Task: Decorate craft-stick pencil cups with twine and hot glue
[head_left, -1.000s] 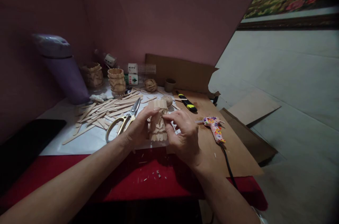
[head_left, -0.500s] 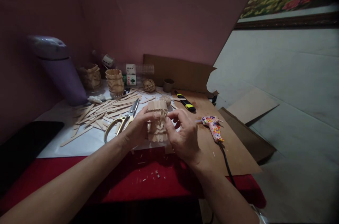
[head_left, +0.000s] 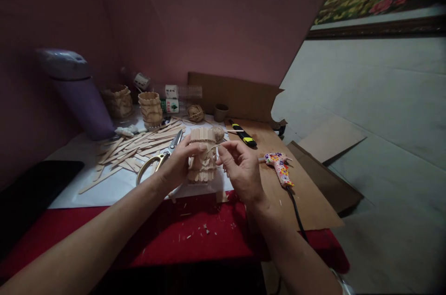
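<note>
My left hand (head_left: 177, 163) is wrapped round the left side of a small cup of wooden sticks (head_left: 202, 165), held upright above the table's front edge. Braided twine circles the cup near its top and again lower down. At the cup's right side, my right hand (head_left: 241, 165) pinches a thin strand of twine (head_left: 214, 147) between thumb and fingers. The strand runs across the front of the cup. Behind the cup sits a ball of twine (head_left: 218, 134), partly hidden.
Scissors (head_left: 156, 161) and loose wooden sticks (head_left: 128, 151) lie to the left. A glue gun (head_left: 279, 167) and a utility knife (head_left: 243, 133) lie on the right. Farther back stand two stick cups (head_left: 151, 110), a brown pot (head_left: 220, 112) and a purple bottle (head_left: 78, 95).
The cup and my left hand have shifted slightly left. My right hand has drawn a little away from the cup, with the strand now stretched between them.
</note>
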{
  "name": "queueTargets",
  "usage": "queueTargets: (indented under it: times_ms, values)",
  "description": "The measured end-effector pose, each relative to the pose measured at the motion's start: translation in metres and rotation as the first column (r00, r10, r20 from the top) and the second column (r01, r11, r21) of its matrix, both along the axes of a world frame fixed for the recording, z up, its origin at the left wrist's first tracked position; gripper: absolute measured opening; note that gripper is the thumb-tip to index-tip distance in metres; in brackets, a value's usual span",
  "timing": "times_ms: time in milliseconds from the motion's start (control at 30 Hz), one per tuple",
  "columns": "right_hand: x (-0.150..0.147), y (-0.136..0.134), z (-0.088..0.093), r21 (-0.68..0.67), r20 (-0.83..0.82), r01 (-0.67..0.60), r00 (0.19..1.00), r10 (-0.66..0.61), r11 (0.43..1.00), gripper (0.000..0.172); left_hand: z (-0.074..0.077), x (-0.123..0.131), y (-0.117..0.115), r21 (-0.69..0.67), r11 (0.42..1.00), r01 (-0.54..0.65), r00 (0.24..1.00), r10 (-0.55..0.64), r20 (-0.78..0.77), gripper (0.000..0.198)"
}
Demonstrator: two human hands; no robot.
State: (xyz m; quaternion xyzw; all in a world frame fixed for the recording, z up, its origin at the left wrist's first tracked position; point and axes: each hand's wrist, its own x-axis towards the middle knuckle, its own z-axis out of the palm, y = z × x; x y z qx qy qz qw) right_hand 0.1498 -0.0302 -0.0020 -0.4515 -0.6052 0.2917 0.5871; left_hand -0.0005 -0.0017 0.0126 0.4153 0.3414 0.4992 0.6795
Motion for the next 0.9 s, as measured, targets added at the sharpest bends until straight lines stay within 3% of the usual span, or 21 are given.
queueTargets:
  times_ms: [233,333,467,667,900]
  values:
    - [0.002,0.004,-0.002,0.047,0.049,-0.024,0.999,0.021,0.999,0.013,-0.002,0.0,0.0,-0.014,0.999,0.035,0.999,-0.035,-0.014,0.045]
    - [0.004,0.004,0.0,0.124,0.126,-0.007,0.992,-0.008,0.992,0.022,-0.004,0.0,0.001,-0.011,0.998,0.066,0.998,-0.066,-0.022,0.047]
    - [0.007,0.005,0.004,0.249,0.276,-0.02,0.96,-0.052,0.968,0.008,-0.007,0.0,0.003,0.001,0.997,0.081,0.996,-0.081,-0.021,0.034]
    - [0.009,0.01,0.003,0.304,0.364,-0.007,0.925,-0.109,0.953,0.009,-0.013,-0.001,0.006,-0.058,0.99,0.13,0.991,-0.13,0.008,0.027]
    - [0.011,0.01,0.005,0.401,0.416,0.013,0.888,-0.195,0.916,0.01,-0.011,-0.001,0.001,0.083,0.974,0.213,0.977,-0.211,-0.034,0.027]
